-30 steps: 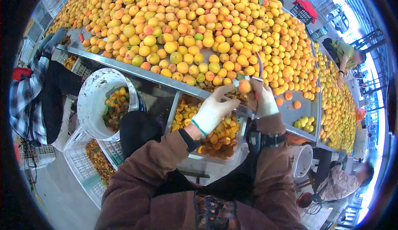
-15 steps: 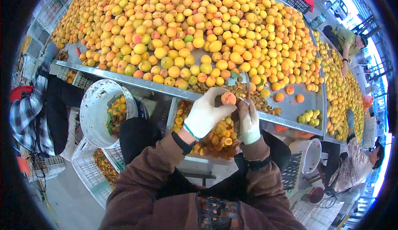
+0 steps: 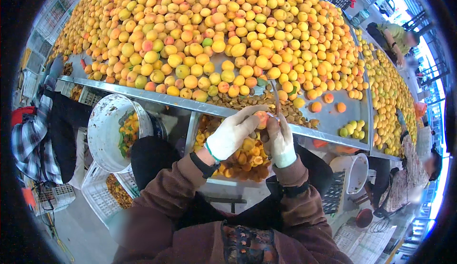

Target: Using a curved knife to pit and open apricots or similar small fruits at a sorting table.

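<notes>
My left hand (image 3: 229,136), in a white glove, holds an orange-red apricot (image 3: 261,118) between thumb and fingers above the table's front edge. My right hand (image 3: 282,146), gloved with bare fingertips, is closed around a small knife whose thin blade (image 3: 275,95) points up and away. Its fingers meet the apricot's right side; the contact between knife and fruit is partly hidden. Below both hands, halved apricots (image 3: 247,158) fill a container between my knees. Brown apricot pits (image 3: 301,115) lie along the table edge just beyond my hands.
A large heap of whole apricots (image 3: 200,30) covers the metal table (image 3: 340,103). Left of my knee stands a white bucket (image 3: 102,133) with scraps, above a white crate (image 3: 97,195). Another white bucket (image 3: 357,174) is at right. Other people sit at both sides.
Both hands have come closer together, with the right fingers now against the apricot. The knife blade stays pointing up. The view has shifted slightly.
</notes>
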Demonstrator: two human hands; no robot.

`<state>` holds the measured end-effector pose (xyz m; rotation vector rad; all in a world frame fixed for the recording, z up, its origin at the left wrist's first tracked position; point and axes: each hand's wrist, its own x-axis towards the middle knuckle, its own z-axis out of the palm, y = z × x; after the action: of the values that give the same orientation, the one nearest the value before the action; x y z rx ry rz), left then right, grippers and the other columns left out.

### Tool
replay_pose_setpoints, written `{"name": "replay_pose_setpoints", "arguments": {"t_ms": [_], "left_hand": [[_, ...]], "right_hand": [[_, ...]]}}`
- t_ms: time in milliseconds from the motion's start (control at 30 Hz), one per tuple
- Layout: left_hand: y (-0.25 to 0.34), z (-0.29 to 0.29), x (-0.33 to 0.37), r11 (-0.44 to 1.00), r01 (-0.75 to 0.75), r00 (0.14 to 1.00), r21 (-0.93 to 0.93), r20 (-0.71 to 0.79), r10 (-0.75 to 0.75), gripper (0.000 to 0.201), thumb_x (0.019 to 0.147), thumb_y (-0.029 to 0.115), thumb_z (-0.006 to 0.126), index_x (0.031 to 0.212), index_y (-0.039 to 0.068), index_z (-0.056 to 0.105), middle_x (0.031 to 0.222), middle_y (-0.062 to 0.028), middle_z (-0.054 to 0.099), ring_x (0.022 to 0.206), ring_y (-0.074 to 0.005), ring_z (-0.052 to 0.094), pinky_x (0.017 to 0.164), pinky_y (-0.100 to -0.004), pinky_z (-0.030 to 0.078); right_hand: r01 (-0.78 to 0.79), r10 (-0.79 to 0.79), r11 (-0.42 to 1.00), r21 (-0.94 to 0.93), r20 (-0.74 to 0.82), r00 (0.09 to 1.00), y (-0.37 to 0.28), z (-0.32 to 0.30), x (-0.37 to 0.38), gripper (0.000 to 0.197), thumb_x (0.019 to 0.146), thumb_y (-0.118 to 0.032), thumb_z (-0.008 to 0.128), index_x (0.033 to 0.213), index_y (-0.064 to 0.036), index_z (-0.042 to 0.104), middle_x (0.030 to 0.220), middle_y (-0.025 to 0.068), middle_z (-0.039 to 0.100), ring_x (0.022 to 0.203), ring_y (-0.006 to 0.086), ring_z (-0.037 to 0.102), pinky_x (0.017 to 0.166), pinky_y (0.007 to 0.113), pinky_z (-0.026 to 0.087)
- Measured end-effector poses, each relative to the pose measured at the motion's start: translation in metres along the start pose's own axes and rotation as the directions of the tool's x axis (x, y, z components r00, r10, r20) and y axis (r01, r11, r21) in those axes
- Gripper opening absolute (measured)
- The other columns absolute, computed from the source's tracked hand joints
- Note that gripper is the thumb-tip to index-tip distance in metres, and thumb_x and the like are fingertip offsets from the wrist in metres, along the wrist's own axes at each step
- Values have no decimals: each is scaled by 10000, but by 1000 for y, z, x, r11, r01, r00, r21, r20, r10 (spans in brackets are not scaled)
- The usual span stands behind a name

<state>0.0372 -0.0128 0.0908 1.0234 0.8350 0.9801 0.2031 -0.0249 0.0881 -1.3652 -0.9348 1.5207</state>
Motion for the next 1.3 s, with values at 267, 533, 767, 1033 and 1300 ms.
{"name": "replay_pose_setpoints", "arguments": {"t_ms": [267, 533, 767, 1033, 1300], "left_hand": [[1, -4, 2, 995, 76, 997, -60, -21, -77, 356, 955, 221, 544, 1216, -20, 550, 1093, -57, 615, 985, -117, 551, 856, -266, 453], [11, -4, -4, 985, -58, 998, 162, -30, 63, 322, 922, 182, 576, 1174, -18, 563, 1026, -49, 600, 963, -115, 541, 867, -283, 452], [-3, 0, -1, 999, -23, 998, -30, -57, 21, 290, 944, 199, 549, 1135, -16, 586, 1004, -49, 597, 924, -142, 545, 838, -280, 448], [3, 2, -6, 992, -52, 990, 118, -127, 67, 298, 968, 237, 531, 1135, -3, 586, 990, -59, 621, 916, -121, 556, 829, -271, 460], [8, -10, -6, 747, -161, 943, 645, -121, 308, 282, 962, 179, 497, 1142, -23, 577, 969, -47, 602, 899, -121, 539, 818, -261, 452]], "right_hand": [[165, -173, 977, 134, 52, 984, 1, 3, -7, 229, 990, -224, 528, 1092, -20, 511, 733, -32, 482, 615, 55, 445, 520, 208, 356], [81, -69, 994, -71, 151, 986, 1, -7, -8, 292, 990, -209, 530, 1192, 1, 534, 786, -22, 536, 646, 44, 462, 529, 209, 365], [246, -234, 957, -156, 93, 968, 23, -1, -4, 320, 990, -210, 530, 1212, 20, 542, 835, 26, 579, 740, 92, 516, 639, 239, 441], [255, -258, 965, -66, -33, 966, 33, 28, -6, 295, 1013, -202, 488, 1166, 49, 522, 899, 48, 586, 814, 101, 505, 711, 264, 448], [413, -479, 730, -545, 23, 877, 20, 27, 1, 183, 963, -191, 549, 992, -15, 507, 675, 171, 537, 624, 298, 563, 559, 389, 431]]}}
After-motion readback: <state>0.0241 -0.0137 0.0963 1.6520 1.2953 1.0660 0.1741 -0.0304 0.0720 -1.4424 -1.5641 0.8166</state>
